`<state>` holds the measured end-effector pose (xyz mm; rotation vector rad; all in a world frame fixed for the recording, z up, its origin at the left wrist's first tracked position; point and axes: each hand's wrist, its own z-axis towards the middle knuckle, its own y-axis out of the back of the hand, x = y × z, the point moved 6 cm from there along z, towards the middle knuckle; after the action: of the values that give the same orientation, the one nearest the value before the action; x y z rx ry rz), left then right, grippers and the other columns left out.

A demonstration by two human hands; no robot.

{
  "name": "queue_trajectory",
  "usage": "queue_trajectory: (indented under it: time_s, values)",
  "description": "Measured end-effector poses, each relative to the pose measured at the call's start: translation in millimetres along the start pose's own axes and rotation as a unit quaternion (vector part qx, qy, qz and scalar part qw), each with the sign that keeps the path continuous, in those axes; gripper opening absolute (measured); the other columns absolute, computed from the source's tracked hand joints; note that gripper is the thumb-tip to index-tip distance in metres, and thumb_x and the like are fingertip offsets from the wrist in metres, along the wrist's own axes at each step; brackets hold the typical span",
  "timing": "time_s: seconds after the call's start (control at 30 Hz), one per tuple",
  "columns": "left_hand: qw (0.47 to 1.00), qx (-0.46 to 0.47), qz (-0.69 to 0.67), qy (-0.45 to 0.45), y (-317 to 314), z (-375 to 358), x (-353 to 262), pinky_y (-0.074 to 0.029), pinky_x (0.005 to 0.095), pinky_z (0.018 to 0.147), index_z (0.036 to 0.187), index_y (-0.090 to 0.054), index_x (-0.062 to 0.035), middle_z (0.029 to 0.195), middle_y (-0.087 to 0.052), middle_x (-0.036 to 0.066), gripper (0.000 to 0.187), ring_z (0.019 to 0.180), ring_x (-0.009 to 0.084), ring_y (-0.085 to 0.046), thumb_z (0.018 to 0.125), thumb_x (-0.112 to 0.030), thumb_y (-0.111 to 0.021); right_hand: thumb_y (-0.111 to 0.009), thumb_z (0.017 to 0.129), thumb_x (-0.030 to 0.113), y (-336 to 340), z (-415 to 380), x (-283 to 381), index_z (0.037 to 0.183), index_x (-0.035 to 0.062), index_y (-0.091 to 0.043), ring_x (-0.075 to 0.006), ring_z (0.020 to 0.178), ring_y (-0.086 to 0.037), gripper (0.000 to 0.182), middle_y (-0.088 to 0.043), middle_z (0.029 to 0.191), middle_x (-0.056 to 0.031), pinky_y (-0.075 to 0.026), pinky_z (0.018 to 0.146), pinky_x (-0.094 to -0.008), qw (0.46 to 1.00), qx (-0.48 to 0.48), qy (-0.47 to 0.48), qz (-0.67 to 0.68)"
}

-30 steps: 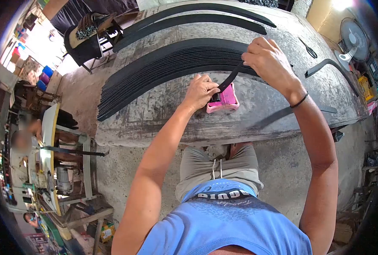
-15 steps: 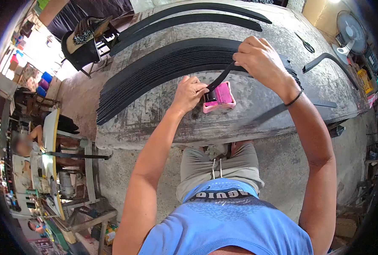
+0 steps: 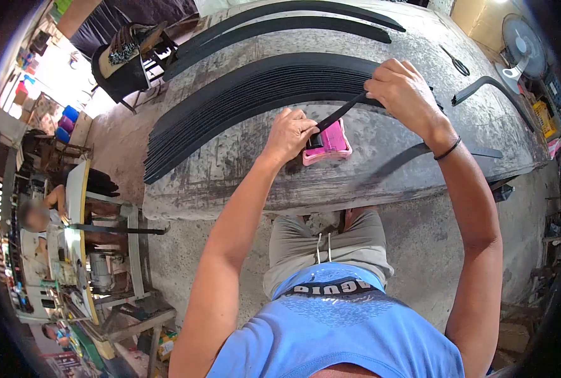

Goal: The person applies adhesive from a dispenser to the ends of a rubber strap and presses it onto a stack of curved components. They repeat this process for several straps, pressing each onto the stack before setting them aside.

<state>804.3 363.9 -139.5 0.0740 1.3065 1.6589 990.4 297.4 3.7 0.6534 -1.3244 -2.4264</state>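
Note:
My left hand is closed on the lower end of a black strip, just at the left edge of a pink container. Higher and to the right, my right hand pinches the same strip, which runs slanted between the two hands. A dark object sits at the container's left side, partly hidden by my left fingers. Behind my hands lies a wide curved stack of black strips. The far end of the held strip is hard to make out, blurred below my right wrist.
Two long black curved strips lie at the table's far side. Scissors, another black strip and a fan are at the right. A person sits at a bench on the left.
Both hands have moved slightly right with the strip, and the right hand is a little farther from the container. The strip between them looks straighter.

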Motion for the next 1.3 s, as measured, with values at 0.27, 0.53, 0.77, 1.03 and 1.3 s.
queue_trajectory:
  time_s: [0.27, 0.53, 0.77, 1.03, 1.3]
  values:
    - [0.996, -0.03, 0.058, -0.063, 8, 1, -3, -0.042, 0.0354, 0.077, 0.086, -0.074, -0.0135, 0.081, -0.058, 0.002, 0.012, 0.082, 0.0226, -0.051, 0.079, -0.022, -0.069, -0.062, 0.076, 0.01, -16, -24, -9, 0.079, 0.0121, -0.064, -0.0174, 0.091, -0.056, 0.004, -0.058, 0.081, -0.0003, -0.042, 0.084, -0.0323, 1.0, -0.012, -0.007, 0.027]
    - [0.983, 0.017, 0.157, -0.095, 14, -9, 1, -0.041, 0.0365, 0.077, 0.084, -0.072, -0.0139, 0.084, -0.057, 0.001, 0.01, 0.085, 0.0215, -0.051, 0.079, -0.022, -0.069, -0.061, 0.073, 0.008, -48, -38, 4, 0.08, 0.0107, -0.063, -0.0186, 0.085, -0.057, 0.007, -0.058, 0.08, -0.0009, -0.044, 0.077, -0.0327, 0.997, 0.06, -0.021, 0.036]
    - [0.965, 0.074, 0.237, -0.089, 36, -27, 22, -0.037, 0.0367, 0.082, 0.084, -0.071, -0.0149, 0.087, -0.054, 0.0, 0.013, 0.091, 0.0204, -0.05, 0.079, -0.027, -0.068, -0.062, 0.075, 0.01, -95, -41, 31, 0.081, 0.0092, -0.066, -0.0224, 0.081, -0.059, 0.008, -0.061, 0.079, -0.0031, -0.047, 0.074, -0.0361, 0.991, 0.019, -0.041, 0.128]
    - [0.971, 0.022, 0.223, -0.088, 48, -25, -1, -0.036, 0.0392, 0.084, 0.089, -0.071, -0.0137, 0.09, -0.056, 0.003, 0.023, 0.094, 0.0212, -0.05, 0.075, -0.032, -0.07, -0.064, 0.077, 0.012, -122, -19, 75, 0.08, 0.0073, -0.065, -0.0246, 0.074, -0.058, 0.005, -0.061, 0.075, -0.005, -0.049, 0.072, -0.0357, 0.983, -0.009, -0.031, 0.179]
    - [0.96, 0.002, 0.247, -0.13, 22, -18, -10, -0.037, 0.037, 0.08, 0.079, -0.069, -0.0141, 0.087, -0.056, 0.001, 0.01, 0.091, 0.0212, -0.051, 0.076, -0.024, -0.071, -0.062, 0.076, 0.01, -129, -20, 82, 0.101, 0.0131, -0.068, -0.0235, 0.078, -0.06, 0.026, -0.063, 0.079, -0.0035, -0.05, 0.072, -0.035, 0.98, -0.027, -0.049, 0.191]
